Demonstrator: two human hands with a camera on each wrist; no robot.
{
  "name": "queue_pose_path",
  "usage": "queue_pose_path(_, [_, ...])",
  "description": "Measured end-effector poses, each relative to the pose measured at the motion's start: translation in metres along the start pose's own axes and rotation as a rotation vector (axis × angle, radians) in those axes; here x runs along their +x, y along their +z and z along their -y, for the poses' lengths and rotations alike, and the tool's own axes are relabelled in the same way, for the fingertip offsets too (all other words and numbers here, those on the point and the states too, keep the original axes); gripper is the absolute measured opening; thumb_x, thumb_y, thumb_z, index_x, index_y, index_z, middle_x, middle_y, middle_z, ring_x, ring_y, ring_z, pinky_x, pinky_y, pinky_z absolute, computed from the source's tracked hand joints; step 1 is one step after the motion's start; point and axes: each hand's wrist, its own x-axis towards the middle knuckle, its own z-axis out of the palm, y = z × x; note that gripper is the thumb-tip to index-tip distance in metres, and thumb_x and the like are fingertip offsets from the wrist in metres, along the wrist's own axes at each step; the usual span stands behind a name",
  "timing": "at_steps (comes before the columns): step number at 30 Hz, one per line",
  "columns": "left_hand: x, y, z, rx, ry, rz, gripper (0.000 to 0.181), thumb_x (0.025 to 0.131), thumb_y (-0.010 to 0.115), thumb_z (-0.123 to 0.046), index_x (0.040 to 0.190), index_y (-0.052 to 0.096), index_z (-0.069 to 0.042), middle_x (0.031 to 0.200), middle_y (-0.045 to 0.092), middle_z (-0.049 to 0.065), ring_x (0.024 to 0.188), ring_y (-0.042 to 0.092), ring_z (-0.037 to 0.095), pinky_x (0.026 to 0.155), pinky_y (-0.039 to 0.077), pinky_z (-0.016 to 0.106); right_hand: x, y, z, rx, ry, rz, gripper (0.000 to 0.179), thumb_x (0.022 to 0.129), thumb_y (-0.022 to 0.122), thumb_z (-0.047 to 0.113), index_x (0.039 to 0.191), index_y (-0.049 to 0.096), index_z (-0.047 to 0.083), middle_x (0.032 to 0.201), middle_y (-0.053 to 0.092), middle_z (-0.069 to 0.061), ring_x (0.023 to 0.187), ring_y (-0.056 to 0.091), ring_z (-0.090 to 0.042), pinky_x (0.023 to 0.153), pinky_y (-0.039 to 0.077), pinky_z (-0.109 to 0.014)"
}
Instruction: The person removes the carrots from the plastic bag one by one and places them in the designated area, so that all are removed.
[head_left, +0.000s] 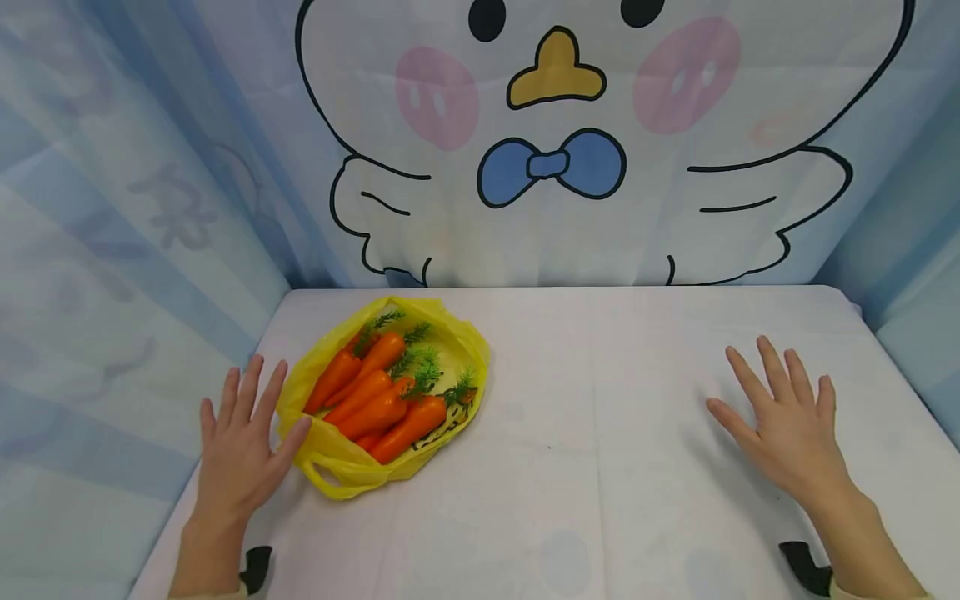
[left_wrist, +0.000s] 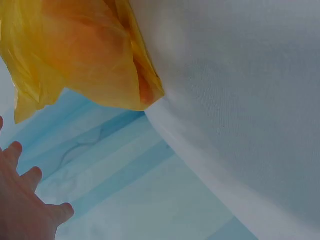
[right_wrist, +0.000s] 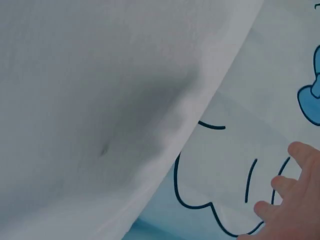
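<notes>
My left hand [head_left: 238,458] is spread wide beside a yellow bag [head_left: 360,477] of carrots [head_left: 377,412]; my right hand [head_left: 791,432], also spread, hovers above the tabletop [head_left: 555,475].

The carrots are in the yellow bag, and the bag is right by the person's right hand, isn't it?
Not quite: the yellow bag is by the left hand, while the right hand is across the table from it. The head view shows this. The carrots are in the bag, as you said.
</notes>
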Motion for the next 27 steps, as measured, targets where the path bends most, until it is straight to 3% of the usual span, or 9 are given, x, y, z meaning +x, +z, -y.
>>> queue_pose_path(16, [0.004,0.004,0.0,-0.106,0.028,-0.098,0.076,0.1,0.039,-0.064,0.161,0.028,-0.02,0.165,0.021,0.014,0.15,0.013,0.043,0.113,0.008,0.073,0.025,0.02,0.051,0.074,-0.146,-0.041,0.077,0.097,0.061,0.048,0.159,0.031,0.016,0.166,0.014,-0.017,0.15,0.009,-0.044,0.114,-0.002,-0.07])
queue_pose_path(27, [0.01,0.007,-0.002,-0.183,-0.023,-0.112,0.075,0.097,0.059,-0.044,0.16,0.029,-0.016,0.164,0.022,0.015,0.149,0.017,0.043,0.114,0.008,0.071,0.043,0.037,0.089,0.128,-0.271,-0.047,0.077,0.094,0.066,0.045,0.156,0.037,0.011,0.163,0.024,-0.018,0.145,0.022,-0.047,0.113,0.01,-0.071])
